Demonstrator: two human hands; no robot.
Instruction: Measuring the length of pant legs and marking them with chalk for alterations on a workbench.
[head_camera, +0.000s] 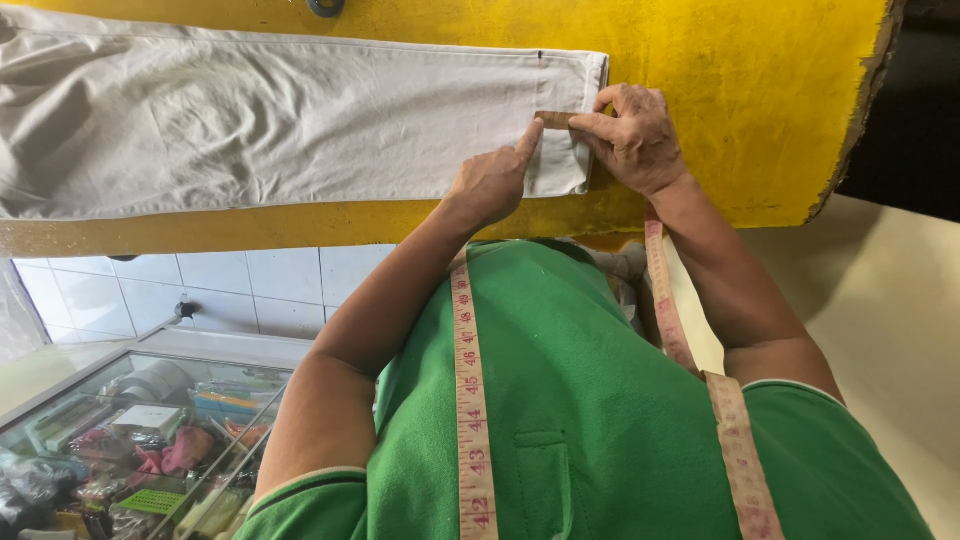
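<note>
At the hem end of the pale trouser leg, near the right-hand edge of the yellow table, I am watching both hands working almost touching each other. The trouser leg is lying flat with its long axis running along the table, stretching away leftward from the fingers, so the hem is the near end and the rest of the cloth is lying well off to the left. My right hand is pinching a small brown strip, seemingly the tip of a measuring tape, between thumb and forefinger, holding it just inside the hem. My left hand is curled with only the forefinger out, its tip pressing the cloth just beside that strip; it is gripping nothing. The measuring tape is hanging around my neck over the green shirt, one side running up toward the right wrist.
</note>
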